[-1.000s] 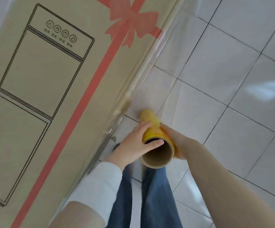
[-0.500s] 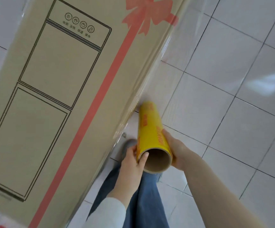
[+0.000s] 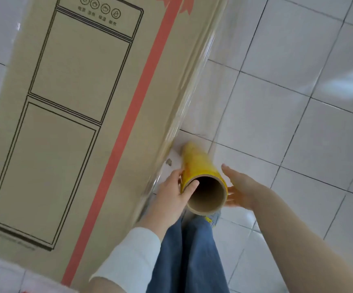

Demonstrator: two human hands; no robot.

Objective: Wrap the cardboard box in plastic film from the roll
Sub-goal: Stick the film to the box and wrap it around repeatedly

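We look down at a tall cardboard box (image 3: 76,123) standing on the pale tiled floor (image 3: 287,123); it fills the left and middle of the view. Its near face carries a black line drawing of a cabinet-like appliance and a red stripe (image 3: 137,102) that runs up to a printed bow at the far edge. Clear plastic film (image 3: 194,85) lies along the box's right edge, glinting and slightly wrinkled, and reaches down to the roll (image 3: 201,163).

The roll is yellow with a brown cardboard core. It sits just right of the box's near right corner, its open end turned up toward us and its far end pointing down at the floor. The left hand (image 3: 171,195) grips the roll's left side, thumb (image 3: 192,185) hooked over the rim of the core. The right hand (image 3: 242,190) is spread wide just beside the roll's right side, its fingers (image 3: 228,171) straight; we cannot tell whether they touch it.

Below the roll we see blue jeans (image 3: 188,250) and part of a shoe (image 3: 214,218). A white sleeve (image 3: 129,259) covers the left forearm.
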